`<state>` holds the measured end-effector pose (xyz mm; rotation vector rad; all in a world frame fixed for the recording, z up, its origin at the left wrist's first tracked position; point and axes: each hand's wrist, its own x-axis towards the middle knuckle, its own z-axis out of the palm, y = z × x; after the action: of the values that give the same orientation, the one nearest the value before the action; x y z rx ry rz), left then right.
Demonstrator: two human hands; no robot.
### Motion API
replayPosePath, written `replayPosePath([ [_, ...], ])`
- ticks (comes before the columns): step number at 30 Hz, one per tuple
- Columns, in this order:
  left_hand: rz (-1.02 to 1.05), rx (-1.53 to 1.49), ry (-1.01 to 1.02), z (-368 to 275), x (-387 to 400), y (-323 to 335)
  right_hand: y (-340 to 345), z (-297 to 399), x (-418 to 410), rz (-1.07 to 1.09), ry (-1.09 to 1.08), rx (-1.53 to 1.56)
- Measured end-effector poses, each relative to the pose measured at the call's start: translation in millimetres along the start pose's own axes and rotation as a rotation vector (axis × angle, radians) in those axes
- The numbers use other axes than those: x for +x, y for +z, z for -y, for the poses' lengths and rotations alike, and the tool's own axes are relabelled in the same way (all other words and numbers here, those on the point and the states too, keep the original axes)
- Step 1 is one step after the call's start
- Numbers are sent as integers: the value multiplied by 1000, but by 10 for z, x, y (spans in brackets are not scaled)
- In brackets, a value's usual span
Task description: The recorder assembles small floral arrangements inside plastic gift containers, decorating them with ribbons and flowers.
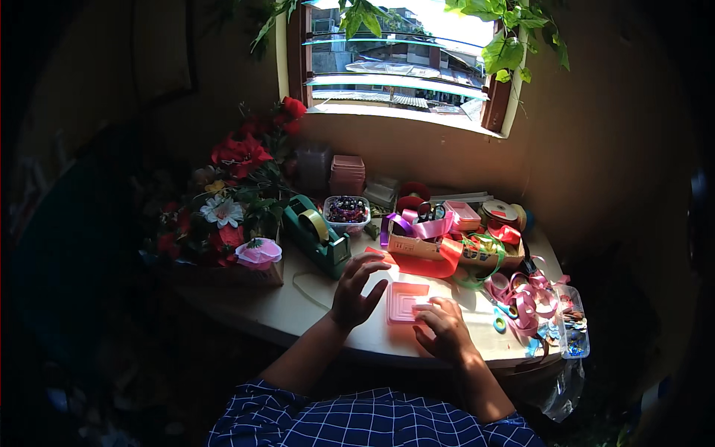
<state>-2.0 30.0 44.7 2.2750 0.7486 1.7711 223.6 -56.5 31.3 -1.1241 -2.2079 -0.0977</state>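
A square pink plastic box (403, 303) lies on the pale table before me. My right hand (441, 327) is at its right side, fingertips over or against its edge; whether they touch cannot be told. My left hand (359, 288) hovers to the left of the box, fingers apart and nothing in it. Behind the box, a wide red ribbon (427, 265) trails from a cardboard box (410, 247) of ribbon rolls, with dark-handled scissors (431, 211) and a smaller pink box (462, 215). Loose pink ribbons (525, 307) and blue-handled scissors (500, 323) lie to the right.
A green tape dispenser (318, 240) stands at the left, beside a tub of beads (347, 213) and a box of artificial flowers (273, 274). Stacked pink boxes (347, 174) stand near the wall. A clear compartment case (574, 329) sits at the table's right edge (536, 356).
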Motion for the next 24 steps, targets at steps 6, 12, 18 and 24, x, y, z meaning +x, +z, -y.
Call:
replayPosePath([
  [6, 24, -7, 16, -31, -51, -43, 63, 41, -54, 60, 49, 120],
  [12, -4, 145, 85, -279, -245, -680, 110, 26, -157, -56, 125, 151],
  [18, -239, 632, 28, -227, -71, -2065, 110, 16, -201, -67, 173, 154],
  [24, -447, 866, -176, 252, 41, -3501, 89, 45, -169, -88, 129, 153],
])
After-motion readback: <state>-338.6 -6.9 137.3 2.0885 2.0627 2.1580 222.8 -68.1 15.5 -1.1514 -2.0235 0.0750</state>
